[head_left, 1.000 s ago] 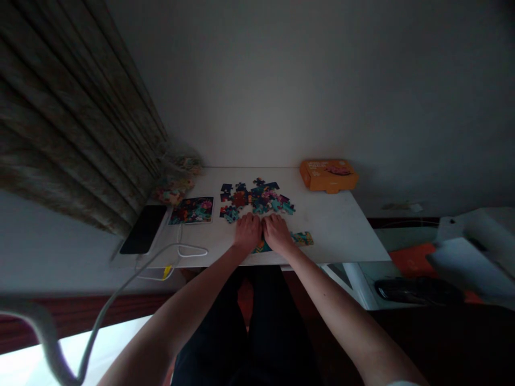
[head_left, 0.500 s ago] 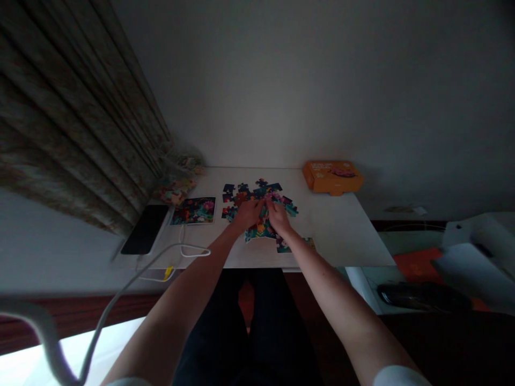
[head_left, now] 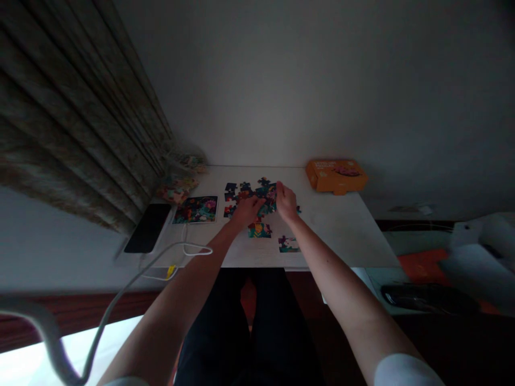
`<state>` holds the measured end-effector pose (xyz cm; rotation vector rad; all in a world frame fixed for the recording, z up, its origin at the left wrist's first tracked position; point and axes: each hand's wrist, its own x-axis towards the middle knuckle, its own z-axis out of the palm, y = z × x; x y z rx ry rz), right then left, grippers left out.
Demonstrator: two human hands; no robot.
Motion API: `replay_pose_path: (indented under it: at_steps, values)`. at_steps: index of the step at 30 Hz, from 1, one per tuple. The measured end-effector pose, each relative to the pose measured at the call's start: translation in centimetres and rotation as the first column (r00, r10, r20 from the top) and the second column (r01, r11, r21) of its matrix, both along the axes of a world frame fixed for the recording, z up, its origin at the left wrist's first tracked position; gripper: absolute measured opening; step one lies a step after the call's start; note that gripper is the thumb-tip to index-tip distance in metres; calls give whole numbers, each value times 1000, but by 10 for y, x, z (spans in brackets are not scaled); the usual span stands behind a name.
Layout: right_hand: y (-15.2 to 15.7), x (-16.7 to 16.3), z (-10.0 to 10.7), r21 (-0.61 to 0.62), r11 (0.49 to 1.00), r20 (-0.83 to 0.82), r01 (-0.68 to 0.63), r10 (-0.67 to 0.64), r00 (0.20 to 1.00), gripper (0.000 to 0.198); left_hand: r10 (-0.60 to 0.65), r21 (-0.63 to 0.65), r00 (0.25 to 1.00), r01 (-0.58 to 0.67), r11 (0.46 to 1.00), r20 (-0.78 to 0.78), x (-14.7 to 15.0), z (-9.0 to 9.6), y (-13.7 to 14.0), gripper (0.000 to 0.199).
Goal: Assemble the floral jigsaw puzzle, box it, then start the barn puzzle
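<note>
Your left hand [head_left: 246, 209] and right hand [head_left: 286, 201], fingers narrowed, work over puzzle pieces [head_left: 271, 197] on the bench [head_left: 333, 230]; whether either grips one is unclear. Nearly touching half a second ago, they now stand apart.

2 hands [head_left: 246, 210] among puzzle pieces [head_left: 257, 231], orange box [head_left: 337, 177]

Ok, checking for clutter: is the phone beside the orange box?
No, the phone lies left of the puzzle pieces, the orange box right of them.
</note>
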<state>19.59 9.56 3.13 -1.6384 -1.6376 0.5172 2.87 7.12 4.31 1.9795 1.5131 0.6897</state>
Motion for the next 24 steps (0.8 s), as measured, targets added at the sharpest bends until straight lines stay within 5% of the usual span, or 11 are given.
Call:
replay_pose_path:
  at_steps: [3,5,9,12,14,19,24]
  values:
    - [-2,1,5,27,997,239,66,-70,968,43,12,5,1000,-12,1000,-24,3,4,2,40]
    - [-12,2,5,62,998,285,-16,-2,958,34,24,16,1000,-24,1000,-16,4,6,3,40]
    - [-44,4,-1,26,960,112,-280,276,955,31,70,62,997,-68,996,-21,7,5,1,40]
    - [-71,9,-6,-62,886,47,-460,463,885,27,127,72,990,-122,990,-68,12,2,0,43]
    - [-84,12,-7,-90,835,79,-542,549,832,41,167,70,980,-160,985,-107,15,-1,3,45]
    - [-96,14,-13,-108,870,196,-482,494,847,49,197,47,958,-191,980,-208,15,-3,12,43]
    - [-89,19,-18,-58,908,202,-415,418,886,54,162,280,940,-75,957,-301,0,-6,2,38]
